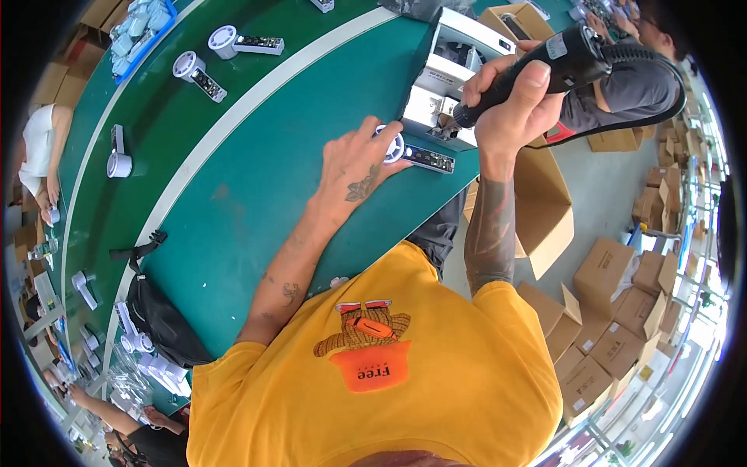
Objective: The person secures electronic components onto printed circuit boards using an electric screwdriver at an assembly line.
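Observation:
My left hand [359, 161] lies flat on the green table [257, 194], its fingers pressing on a small white handheld fan [412, 151] with a round head and a dark open handle. My right hand [513, 97] grips a black electric screwdriver [545, 66] with a coiled black cable, its tip pointing down toward the fan near the table edge. A grey-white box-like fixture [447, 74] stands just behind the fan.
Similar white fans [198, 74] lie on the green conveyor belt beyond a white stripe. A black waist bag [159, 315] rests on the table at my left. Several cardboard boxes [615, 303] stand on the floor at right. Other people work at left and top right.

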